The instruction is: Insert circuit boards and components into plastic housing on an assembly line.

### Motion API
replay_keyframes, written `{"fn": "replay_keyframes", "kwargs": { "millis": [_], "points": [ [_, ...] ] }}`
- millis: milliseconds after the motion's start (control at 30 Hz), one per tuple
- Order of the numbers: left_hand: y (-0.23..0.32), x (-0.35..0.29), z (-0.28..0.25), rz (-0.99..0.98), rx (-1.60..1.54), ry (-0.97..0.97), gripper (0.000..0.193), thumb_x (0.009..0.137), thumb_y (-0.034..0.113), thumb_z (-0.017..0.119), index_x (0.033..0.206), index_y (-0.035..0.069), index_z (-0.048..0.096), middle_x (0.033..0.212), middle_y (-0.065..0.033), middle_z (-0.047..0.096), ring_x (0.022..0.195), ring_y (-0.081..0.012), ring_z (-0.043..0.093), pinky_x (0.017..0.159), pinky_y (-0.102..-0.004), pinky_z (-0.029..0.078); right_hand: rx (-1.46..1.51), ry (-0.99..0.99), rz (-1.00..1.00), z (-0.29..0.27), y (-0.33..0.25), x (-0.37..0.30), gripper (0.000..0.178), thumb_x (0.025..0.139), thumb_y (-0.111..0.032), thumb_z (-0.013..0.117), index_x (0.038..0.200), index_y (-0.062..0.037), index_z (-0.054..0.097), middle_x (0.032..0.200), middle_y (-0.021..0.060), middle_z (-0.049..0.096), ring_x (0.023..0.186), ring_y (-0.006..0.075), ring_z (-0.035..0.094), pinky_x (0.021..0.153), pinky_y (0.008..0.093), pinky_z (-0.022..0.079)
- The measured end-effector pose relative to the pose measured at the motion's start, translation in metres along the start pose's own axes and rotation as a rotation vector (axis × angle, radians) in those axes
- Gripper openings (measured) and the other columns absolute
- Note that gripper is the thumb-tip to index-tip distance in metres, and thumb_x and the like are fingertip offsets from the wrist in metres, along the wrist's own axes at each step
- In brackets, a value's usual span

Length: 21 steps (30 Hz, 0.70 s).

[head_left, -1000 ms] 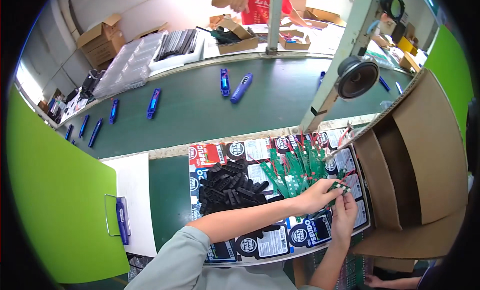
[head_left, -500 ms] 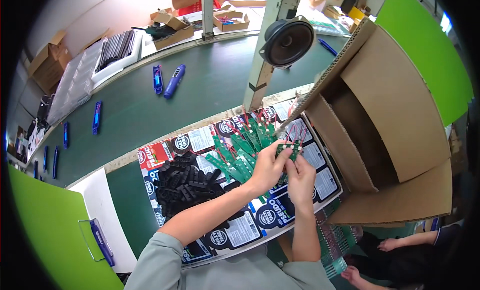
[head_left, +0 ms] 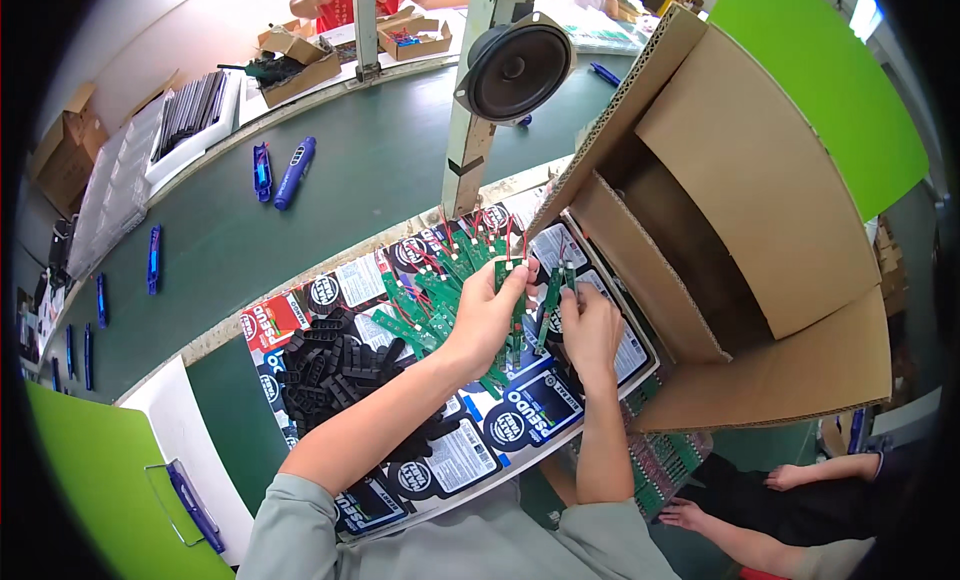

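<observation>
My left hand (head_left: pixel 487 315) grips a small green circuit board (head_left: pixel 503 272) with red and white wires at its top edge. My right hand (head_left: pixel 590 325) pinches another narrow green circuit board (head_left: pixel 549 302) just to its right. Both hands hover over a fanned pile of green circuit boards (head_left: pixel 425 290) lying on a printed cardboard sheet (head_left: pixel 470 450). To the left of the boards lies a heap of small black plastic parts (head_left: pixel 335 355).
A large open cardboard box (head_left: pixel 760 240) stands at the right. A round black speaker (head_left: pixel 518 68) hangs on a post above the boards. Blue pen-like items (head_left: pixel 293 172) lie on the green conveyor belt (head_left: pixel 350 180). Another person's hands (head_left: pixel 790 477) show at the lower right.
The view has shifted right toward the cardboard box. My hands have come closer together and lifted boards from the pile's right side.
</observation>
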<state>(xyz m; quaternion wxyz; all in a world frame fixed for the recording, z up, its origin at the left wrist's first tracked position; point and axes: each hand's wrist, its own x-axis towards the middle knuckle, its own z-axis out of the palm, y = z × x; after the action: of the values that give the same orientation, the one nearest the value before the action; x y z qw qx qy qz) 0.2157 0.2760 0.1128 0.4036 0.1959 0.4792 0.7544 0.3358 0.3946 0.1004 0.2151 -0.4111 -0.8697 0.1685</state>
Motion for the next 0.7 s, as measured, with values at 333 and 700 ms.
{"fn": "replay_keyframes", "kwargs": {
  "millis": [333, 700],
  "points": [
    [0.001, -0.006, 0.0, -0.116, -0.063, -0.03, 0.023, 0.105, 0.022, 0.047, 0.12, 0.011, 0.06, 0.1, -0.0002, 0.062, 0.091, -0.0104, 0.061, 0.071, -0.0273, 0.05, 0.746, -0.234, -0.021, 0.003, -0.021, -0.03, 0.027, 0.1, -0.018, 0.063, 0.112, 0.0054, 0.067, 0.101, 0.011, 0.07, 0.086, 0.0149, 0.067, 0.074, 0.0293, 0.053],
    [-0.019, -0.003, 0.008, 0.208, 0.189, -0.066, 0.023, 0.107, 0.009, 0.042, 0.125, 0.0, 0.054, 0.119, -0.0109, 0.068, 0.099, -0.0106, 0.062, 0.083, -0.0281, 0.053, 0.74, -0.134, 0.006, 0.014, -0.047, -0.032, 0.018, 0.1, -0.003, 0.056, 0.109, 0.0066, 0.069, 0.092, 0.0068, 0.074, 0.081, 0.0069, 0.062, 0.07, 0.0236, 0.049]
  ]
}}
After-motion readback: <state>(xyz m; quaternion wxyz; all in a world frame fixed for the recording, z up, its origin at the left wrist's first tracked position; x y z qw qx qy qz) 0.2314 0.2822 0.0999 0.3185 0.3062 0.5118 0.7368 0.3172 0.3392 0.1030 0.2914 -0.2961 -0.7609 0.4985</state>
